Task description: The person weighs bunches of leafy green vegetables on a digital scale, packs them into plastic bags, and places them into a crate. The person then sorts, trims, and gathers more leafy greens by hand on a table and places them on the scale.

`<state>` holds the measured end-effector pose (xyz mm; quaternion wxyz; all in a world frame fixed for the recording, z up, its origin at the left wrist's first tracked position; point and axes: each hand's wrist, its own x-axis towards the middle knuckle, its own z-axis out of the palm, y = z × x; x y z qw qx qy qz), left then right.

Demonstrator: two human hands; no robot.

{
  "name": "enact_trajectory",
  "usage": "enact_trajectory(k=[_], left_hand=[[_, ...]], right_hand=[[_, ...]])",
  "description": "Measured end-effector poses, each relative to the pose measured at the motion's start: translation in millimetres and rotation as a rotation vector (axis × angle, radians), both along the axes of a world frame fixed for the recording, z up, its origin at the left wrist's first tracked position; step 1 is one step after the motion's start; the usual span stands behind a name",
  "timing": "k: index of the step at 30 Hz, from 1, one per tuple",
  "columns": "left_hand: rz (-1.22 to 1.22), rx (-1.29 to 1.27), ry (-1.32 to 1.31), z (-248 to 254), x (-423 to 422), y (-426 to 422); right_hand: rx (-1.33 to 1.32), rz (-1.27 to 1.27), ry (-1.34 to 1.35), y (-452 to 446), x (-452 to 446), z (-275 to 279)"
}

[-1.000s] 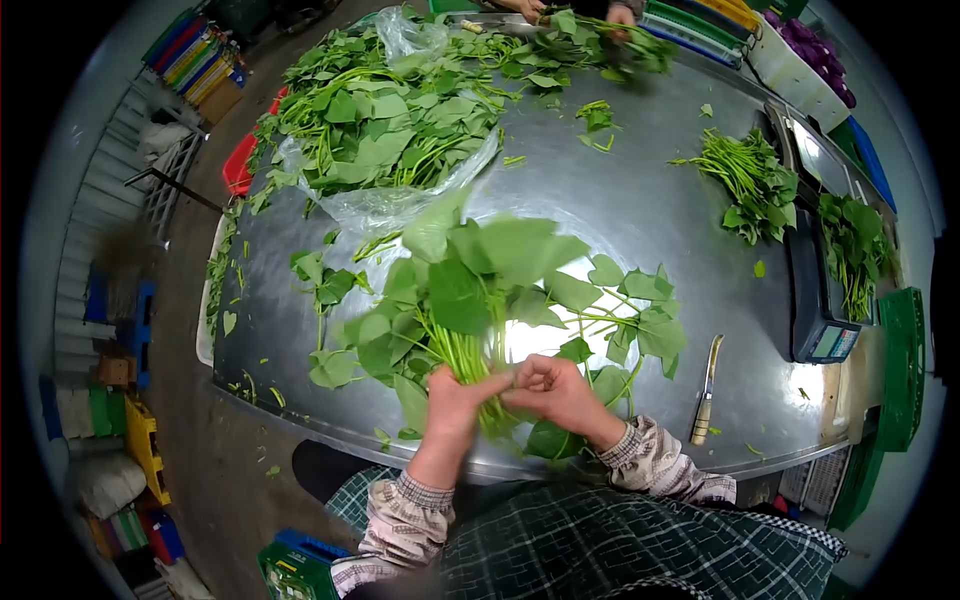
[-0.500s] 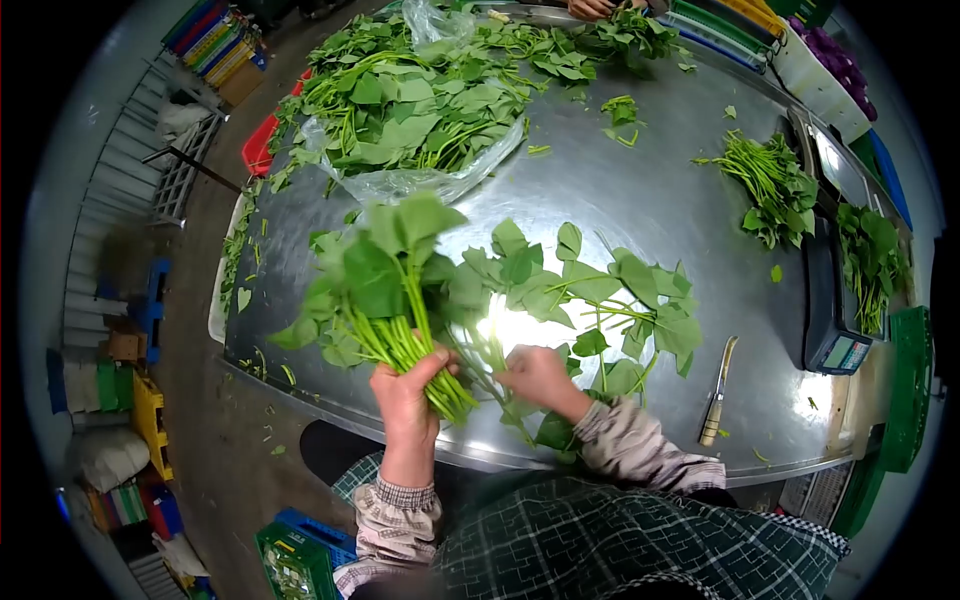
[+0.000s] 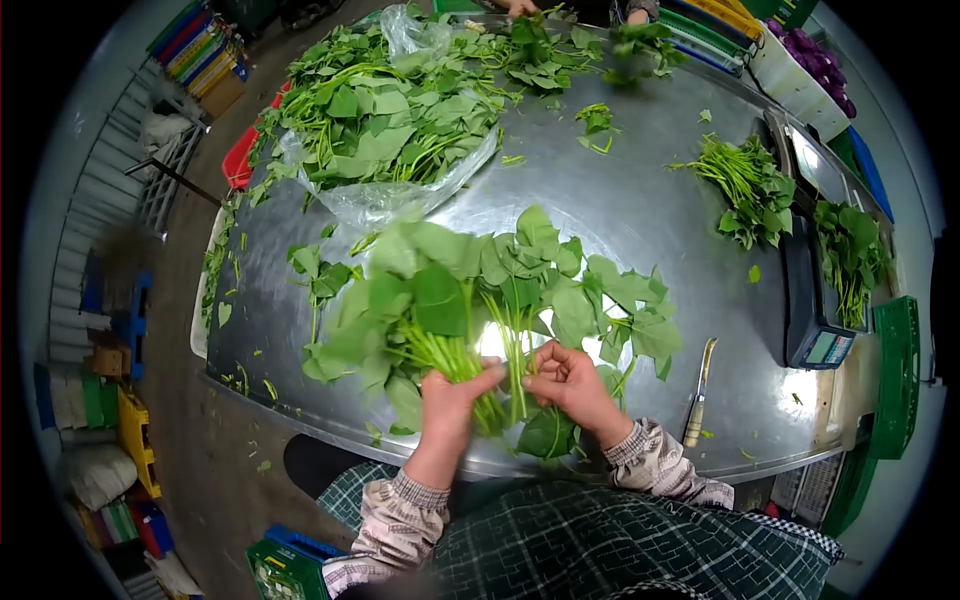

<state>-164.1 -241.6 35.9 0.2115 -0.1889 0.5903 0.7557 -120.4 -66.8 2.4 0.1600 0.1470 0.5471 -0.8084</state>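
Note:
My left hand [image 3: 452, 408] is wrapped round a thick bunch of leafy green stems [image 3: 440, 345], its leaves spreading up and away from me. Beside it, my right hand [image 3: 575, 388] pinches a few upright leafy stems [image 3: 516, 350] between thumb and fingers, close against the bunch. Loose leafy stems [image 3: 630, 310] lie on the metal table just beyond and right of my right hand. A knife [image 3: 701, 392] with a pale handle rests farther right, touched by neither hand.
A big heap of leafy greens [image 3: 390, 130] fills an opened plastic bag at the back left. On the right stand a digital scale [image 3: 815, 335] carrying a bunch and a separate tied-looking bunch [image 3: 745, 185]. Another person's hands [image 3: 522, 8] handle greens at the far edge.
My left hand and its bunch have shifted right. My right hand has brought its stems upright beside the bunch. Across the table, the other person's greens have moved.

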Motion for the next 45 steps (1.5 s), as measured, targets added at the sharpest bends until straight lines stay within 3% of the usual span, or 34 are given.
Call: enact_trajectory(k=[2, 6, 10, 16, 19, 23, 24, 27, 29, 32, 37, 39, 40, 41, 43, 45], left_hand=[[-0.03, 0.003, -0.003, -8.2, 7.7, 7.6], [0.2, 0.059, 0.002, -7.5, 8.6, 13.4], [0.435, 0.177, 0.062, -1.3, -8.9, -5.9], [0.062, 0.088, -0.024, -1.5, -10.4, -7.0], [0.041, 0.118, 0.012, -4.0, -2.4, 15.1], [0.009, 0.158, -0.032, 5.0, -0.9, 19.7], [0.011, 0.138, -0.034, 5.7, 0.0, 21.6], [0.185, 0.072, 0.05, 0.8, 0.0, 25.1], [0.458, 0.08, 0.136, 3.9, -11.8, 15.4], [0.382, 0.057, 0.133, -5.1, -30.9, -15.5], [0.308, 0.05, 0.11, 2.1, -17.2, -3.5], [0.27, 0.079, 0.057, 3.8, -17.9, -1.4], [0.204, 0.124, 0.06, 1.0, -17.7, -5.4], [0.161, 0.153, 0.071, 1.0, -19.2, -7.8], [0.239, 0.114, 0.116, 11.7, -15.8, 0.5], [0.183, 0.17, 0.087, 10.5, -14.7, -3.0]], right_hand=[[0.009, -0.001, 0.039, -8.8, 1.1, 10.8], [0.083, -0.259, 0.011, -15.8, 3.5, 4.5], [-0.035, -0.388, -0.061, 5.0, -0.2, -11.2], [0.004, -0.149, 0.066, 7.9, -0.8, -1.1], [0.061, -0.05, 0.186, -0.6, -1.8, 5.9], [0.124, -0.015, 0.104, -2.4, 0.6, 20.4], [0.192, 0.013, 0.106, -1.8, 0.2, 17.5], [0.061, -0.328, 0.078, -19.4, -0.1, 17.2], [0.066, -0.306, 0.122, -1.2, 4.9, 6.4], [0.054, -0.143, 0.122, 17.7, 7.7, 6.2], [0.002, -0.167, 0.006, 20.4, 11.5, -1.4], [0.083, -0.291, -0.005, 22.5, 12.1, -9.4], [0.425, -0.34, -0.012, 24.7, 10.7, -4.5], [1.089, -0.333, 0.286, 38.9, 16.7, -28.1], [0.631, -0.411, 0.188, 48.3, 14.7, 4.3], [0.266, -0.319, 0.148, 39.6, 11.9, 34.2]])
